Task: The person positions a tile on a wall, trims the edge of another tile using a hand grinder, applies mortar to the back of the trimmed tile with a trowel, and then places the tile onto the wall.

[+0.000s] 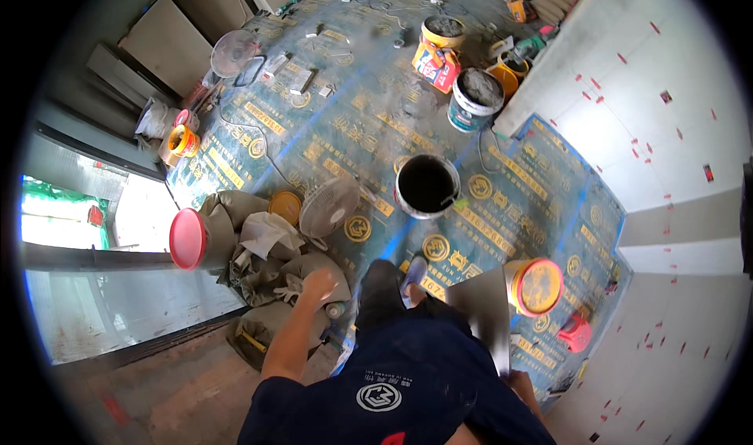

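My left hand (318,285) is out at the left, its fingers curled in, with nothing visible in it. It hangs over full brown sacks (314,272), next to a pale work glove (289,290). My right hand (519,381) grips the lower edge of a large grey tile (488,312), which stands tilted by my right side. Most of the right fingers are hidden behind it. Just beyond the tile is a yellow-rimmed bucket (540,286). In front of my feet stands a bucket of dark liquid (427,186).
A floor fan (329,207) stands by the sacks, and a pink basin (187,239) lies against them. Mortar buckets (477,98) stand near the wall corner at the back. A red jug (576,332) is at the right. Cables (263,141) cross the sheet-covered floor.
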`<state>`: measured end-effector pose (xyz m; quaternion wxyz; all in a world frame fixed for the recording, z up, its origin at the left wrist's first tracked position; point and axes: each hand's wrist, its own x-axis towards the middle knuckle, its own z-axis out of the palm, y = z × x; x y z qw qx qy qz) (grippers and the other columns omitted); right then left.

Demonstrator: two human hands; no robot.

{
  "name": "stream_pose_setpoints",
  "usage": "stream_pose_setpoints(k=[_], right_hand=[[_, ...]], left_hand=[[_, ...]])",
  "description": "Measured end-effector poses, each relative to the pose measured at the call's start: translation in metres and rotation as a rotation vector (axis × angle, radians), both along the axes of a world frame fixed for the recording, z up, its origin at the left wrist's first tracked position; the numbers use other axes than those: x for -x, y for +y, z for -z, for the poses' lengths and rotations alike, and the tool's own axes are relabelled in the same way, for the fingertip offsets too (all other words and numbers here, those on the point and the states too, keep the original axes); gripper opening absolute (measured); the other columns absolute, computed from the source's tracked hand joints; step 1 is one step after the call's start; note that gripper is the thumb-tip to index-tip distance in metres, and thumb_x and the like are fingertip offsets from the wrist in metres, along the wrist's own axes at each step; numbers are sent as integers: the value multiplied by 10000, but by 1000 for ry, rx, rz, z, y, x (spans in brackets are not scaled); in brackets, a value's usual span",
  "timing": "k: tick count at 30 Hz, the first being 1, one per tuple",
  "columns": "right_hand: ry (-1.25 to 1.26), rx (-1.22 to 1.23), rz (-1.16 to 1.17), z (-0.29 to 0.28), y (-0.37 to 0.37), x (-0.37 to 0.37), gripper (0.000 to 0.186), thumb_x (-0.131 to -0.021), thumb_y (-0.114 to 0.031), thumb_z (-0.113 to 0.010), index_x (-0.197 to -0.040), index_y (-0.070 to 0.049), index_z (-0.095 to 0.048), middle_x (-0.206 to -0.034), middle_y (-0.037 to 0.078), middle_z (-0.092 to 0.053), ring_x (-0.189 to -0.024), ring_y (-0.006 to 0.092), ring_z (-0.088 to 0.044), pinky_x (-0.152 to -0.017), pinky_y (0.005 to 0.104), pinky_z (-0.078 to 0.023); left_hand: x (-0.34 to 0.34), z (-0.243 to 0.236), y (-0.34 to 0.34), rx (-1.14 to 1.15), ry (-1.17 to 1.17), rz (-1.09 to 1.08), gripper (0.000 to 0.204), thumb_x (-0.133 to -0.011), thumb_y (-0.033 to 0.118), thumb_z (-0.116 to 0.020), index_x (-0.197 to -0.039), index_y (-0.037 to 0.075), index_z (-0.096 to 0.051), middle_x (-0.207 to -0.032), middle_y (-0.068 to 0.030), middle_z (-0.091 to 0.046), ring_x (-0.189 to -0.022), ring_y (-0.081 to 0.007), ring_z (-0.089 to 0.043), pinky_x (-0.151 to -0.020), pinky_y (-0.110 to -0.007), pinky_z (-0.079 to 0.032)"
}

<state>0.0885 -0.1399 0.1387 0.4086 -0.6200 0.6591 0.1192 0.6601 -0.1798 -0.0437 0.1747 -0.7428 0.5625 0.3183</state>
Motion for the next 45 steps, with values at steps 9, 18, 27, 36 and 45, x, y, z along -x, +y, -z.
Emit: stream_pose_setpoints(k=[9, 18, 27, 36, 45], right_hand=[[-27, 127, -40, -119, -193, -89, 191, -809, -201, -649, -752, -22, -611, -547, 148, -544, -468, 222, -517, -496, 359, -414], [42, -20, -53, -179, -480, -268, 230, -819, -224, -707, -754, -18, -625, -551, 44, -532, -518, 96, -465, -509, 279, -406], [251, -208, -153, -256, -719, -471, 117, -825, -184, -670, -819, -77, -626, -631, 84, -587, -587, 200, -574, -574, 333, -469], [-227, 428, 422, -271, -801, -458, 126, -709, -28, -733, -713, -17, -608, -626, 38, -579, -586, 113, -532, -549, 282, -441], [-308, 966, 499, -69, -1054, -348, 208, -915, -227, -590, -864, -25, -597, -756, -20, -523, -647, 95, -396, -592, 293, -398]], left_hand=[[-36, 17, -169, 149, 372, -425, 363, -850, 405, -565, -958, 81, -689, -912, -180, -666, -951, -368, -607, -807, -460, -477], [-30, 172, -469, 426, 933, -456, 411, -881, 442, -565, -1105, 105, -638, -896, -131, -675, -842, -266, -653, -760, -375, -485], [-92, 199, -588, -375, 1362, -1523, 591, -873, 695, -386, -922, 122, -525, -757, 16, -481, -634, -134, -412, -629, -317, -350], [-219, 2, -889, 224, 2020, -1518, 677, -943, 589, -338, -1334, 46, -441, -1304, -107, -530, -1223, -275, -467, -1050, -421, -336], [-313, -75, -1151, 381, 825, -753, 918, -840, 751, -363, -1224, -64, -544, -1192, -300, -562, -1157, -320, -539, -960, -397, -418]])
